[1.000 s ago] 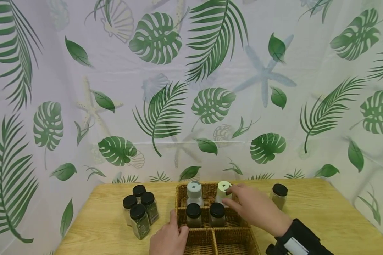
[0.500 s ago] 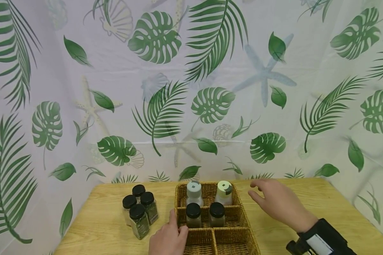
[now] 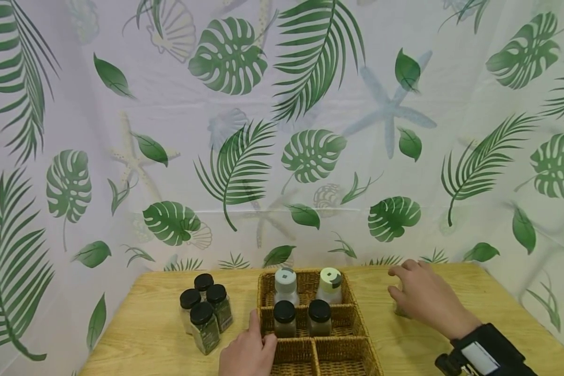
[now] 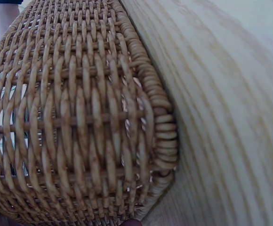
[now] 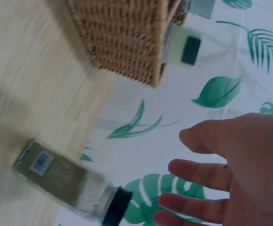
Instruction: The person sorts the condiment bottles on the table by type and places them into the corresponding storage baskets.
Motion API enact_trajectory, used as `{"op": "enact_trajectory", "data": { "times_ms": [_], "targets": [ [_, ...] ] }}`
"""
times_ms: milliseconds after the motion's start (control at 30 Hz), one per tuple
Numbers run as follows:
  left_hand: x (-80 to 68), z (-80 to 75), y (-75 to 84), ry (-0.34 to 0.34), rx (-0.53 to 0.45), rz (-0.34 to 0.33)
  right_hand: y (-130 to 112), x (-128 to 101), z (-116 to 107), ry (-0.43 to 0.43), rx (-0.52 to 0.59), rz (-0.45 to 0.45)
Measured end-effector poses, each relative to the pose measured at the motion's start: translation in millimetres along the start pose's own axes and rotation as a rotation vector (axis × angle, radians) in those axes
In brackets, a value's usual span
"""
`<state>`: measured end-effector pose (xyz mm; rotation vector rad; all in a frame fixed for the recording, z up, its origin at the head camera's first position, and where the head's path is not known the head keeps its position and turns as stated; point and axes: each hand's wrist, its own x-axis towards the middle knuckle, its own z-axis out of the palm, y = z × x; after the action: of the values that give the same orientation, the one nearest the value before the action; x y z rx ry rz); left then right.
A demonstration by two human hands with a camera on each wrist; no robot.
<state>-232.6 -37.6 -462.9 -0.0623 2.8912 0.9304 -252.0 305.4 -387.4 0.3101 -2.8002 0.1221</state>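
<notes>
At the left side of a divided wicker basket (image 3: 345,339), my left hand (image 3: 248,351) holds the rim near the middle divider. Only slivers of its fingers show in the left wrist view, beside the woven wall (image 4: 80,103). My right hand (image 3: 432,297) is over the right of the table, fingers spread and apart from anything. Beneath it, mostly hidden in the head view, stands a glass spice jar (image 5: 63,179) with a black lid. Two white bottles, one with a grey-blue cap (image 3: 285,280) and one with a yellow cap (image 3: 329,278), stand in the basket's back section.
Two black-lidded jars (image 3: 284,318) stand in the basket's middle section; the front section is split by a divider. Left of the basket, several spice jars (image 3: 205,328) stand grouped on the wooden table (image 3: 141,324). A leaf-patterned cloth (image 3: 263,156) hangs behind.
My right hand has let go of the yellow-capped bottle in the basket and moved right, over the lone jar. My left hand has stayed at the basket's rim.
</notes>
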Motion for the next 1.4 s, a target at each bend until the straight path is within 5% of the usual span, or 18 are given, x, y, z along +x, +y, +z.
{"op": "enact_trajectory", "data": {
  "times_ms": [567, 933, 1400],
  "targets": [
    [-0.8, -1.7, 1.4, -0.01, -0.005, 0.0, 28.3, 2.2, 17.7, -0.082, -0.008, 0.071],
    [-0.5, -0.7, 0.3, -0.006, -0.008, -0.001, 32.2, 2.8, 23.0, -0.052, 0.031, 0.028],
    [-0.7, -1.1, 1.7, -0.003, -0.007, -0.004, 37.8, 4.5, 29.2, -0.065, 0.059, 0.074]
  ]
}}
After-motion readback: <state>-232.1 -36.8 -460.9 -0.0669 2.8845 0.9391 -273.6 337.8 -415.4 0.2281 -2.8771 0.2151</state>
